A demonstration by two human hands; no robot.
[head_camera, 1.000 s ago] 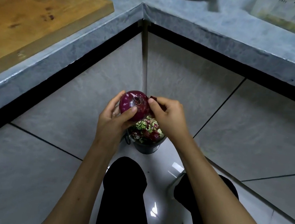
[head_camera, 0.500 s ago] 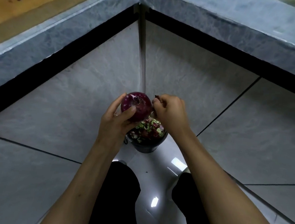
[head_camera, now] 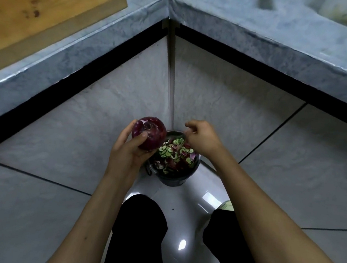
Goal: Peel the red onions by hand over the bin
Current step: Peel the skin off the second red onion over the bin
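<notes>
So the round dark-red onion (head_camera: 148,136) is gripped by the left hand (head_camera: 130,152) just left of the scrap-filled black bin (head_camera: 173,180), while the right hand (head_camera: 203,139), loosely curled, apparently holding nothing, is hung over it.

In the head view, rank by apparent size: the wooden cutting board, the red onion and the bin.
1. wooden cutting board, clearly the largest, though cut off by the frame and nearer the camera.
2. bin, partly hidden by the onion and the left hand.
3. red onion, smallest.
</notes>
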